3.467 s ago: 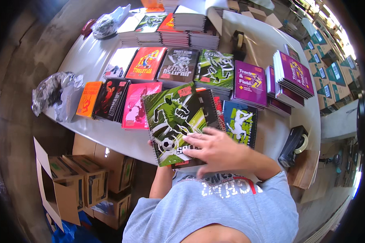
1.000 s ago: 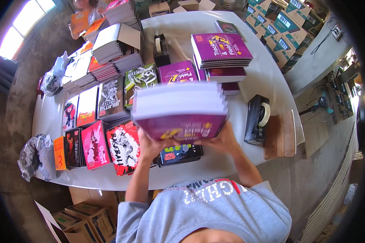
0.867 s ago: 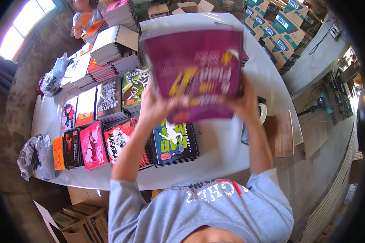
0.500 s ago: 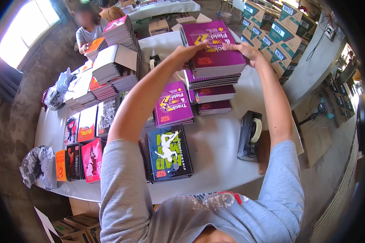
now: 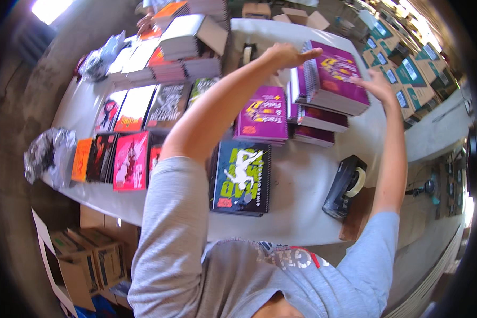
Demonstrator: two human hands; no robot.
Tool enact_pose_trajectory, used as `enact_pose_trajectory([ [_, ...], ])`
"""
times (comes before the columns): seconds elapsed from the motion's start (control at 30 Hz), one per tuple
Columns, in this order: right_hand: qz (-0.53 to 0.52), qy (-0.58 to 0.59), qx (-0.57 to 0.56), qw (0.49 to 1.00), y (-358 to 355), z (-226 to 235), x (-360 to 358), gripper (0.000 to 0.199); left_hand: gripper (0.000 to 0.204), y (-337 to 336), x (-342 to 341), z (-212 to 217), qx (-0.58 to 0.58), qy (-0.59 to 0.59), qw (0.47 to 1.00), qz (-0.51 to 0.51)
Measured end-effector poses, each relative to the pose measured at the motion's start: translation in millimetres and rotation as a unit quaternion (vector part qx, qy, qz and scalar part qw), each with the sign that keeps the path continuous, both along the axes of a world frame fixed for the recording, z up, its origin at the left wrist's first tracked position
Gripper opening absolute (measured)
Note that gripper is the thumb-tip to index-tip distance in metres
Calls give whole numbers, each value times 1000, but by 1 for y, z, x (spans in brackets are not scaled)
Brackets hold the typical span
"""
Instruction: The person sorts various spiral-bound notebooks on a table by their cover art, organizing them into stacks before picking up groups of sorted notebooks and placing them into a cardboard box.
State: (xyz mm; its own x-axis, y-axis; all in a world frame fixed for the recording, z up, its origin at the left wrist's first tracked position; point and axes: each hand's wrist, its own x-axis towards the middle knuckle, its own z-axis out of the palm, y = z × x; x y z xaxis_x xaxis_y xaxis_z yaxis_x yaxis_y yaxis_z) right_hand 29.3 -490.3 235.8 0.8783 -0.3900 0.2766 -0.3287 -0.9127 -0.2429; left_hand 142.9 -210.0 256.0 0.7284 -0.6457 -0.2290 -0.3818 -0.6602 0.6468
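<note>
A tall stack of purple spiral notebooks (image 5: 334, 79) stands at the far right of the white table (image 5: 302, 201). My left hand (image 5: 286, 54) is stretched out at the stack's far left corner, its fingers spread and touching the top edge. My right hand (image 5: 375, 85) hovers open at the stack's right side, fingertips on or just off the cover. Neither hand grips anything. Lower purple stacks (image 5: 315, 122) lie under and beside it. A single purple notebook (image 5: 262, 112) and a dark blue and green notebook (image 5: 242, 177) lie nearer to me.
Rows of coloured notebooks (image 5: 127, 159) cover the table's left half, with taller stacks (image 5: 188, 40) at the back. A black tape dispenser (image 5: 345, 186) sits near the right edge. Cardboard boxes (image 5: 90, 254) stand on the floor at left. Another person's hand (image 5: 144, 22) shows at the far end.
I lifted a stack of purple notebooks from in front of me, carried it over the table and set it on the far right pile. Both hands have since opened off it.
</note>
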Motion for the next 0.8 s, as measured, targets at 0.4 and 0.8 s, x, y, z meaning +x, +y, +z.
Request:
enact_pose_trajectory([
  [0.4,388,14,-23,921,374,-188,-193,59,61,372,-145,-49,-381,-12,895,232],
  [0.8,495,-155,520,679,431,-62,-111,17,95,435,-247,-161,-732,644,218,43],
])
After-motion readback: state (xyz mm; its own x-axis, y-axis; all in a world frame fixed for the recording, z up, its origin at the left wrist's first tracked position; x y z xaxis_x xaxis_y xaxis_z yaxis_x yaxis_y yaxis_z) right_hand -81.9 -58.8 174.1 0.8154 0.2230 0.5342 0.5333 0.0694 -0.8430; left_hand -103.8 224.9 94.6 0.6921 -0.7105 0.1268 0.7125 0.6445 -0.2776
